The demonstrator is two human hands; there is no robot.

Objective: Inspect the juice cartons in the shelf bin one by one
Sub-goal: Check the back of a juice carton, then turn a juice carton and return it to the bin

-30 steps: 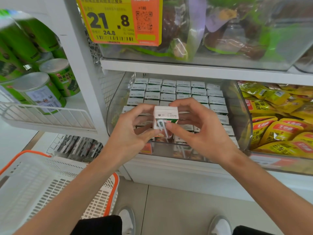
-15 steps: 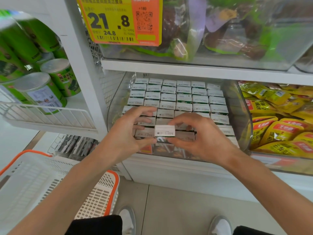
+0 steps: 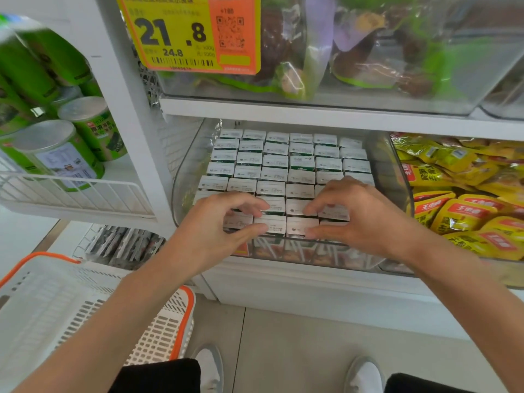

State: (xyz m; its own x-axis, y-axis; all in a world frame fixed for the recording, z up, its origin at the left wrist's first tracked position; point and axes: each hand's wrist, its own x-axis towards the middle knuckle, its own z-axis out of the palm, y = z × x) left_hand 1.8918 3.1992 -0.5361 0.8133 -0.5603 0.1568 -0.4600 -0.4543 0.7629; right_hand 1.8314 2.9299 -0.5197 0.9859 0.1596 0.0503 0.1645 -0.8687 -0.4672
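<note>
Juice cartons stand packed upright; two front-row tops lie between the left hand and right hand, fingers pinched loosely, neither lifted.

My bare left hand and right hand reach forward side by side, palms down, forearms stretched out. On each, curled fingertips and thumb are pinched close together, knuckles raised, wrists level.
</note>
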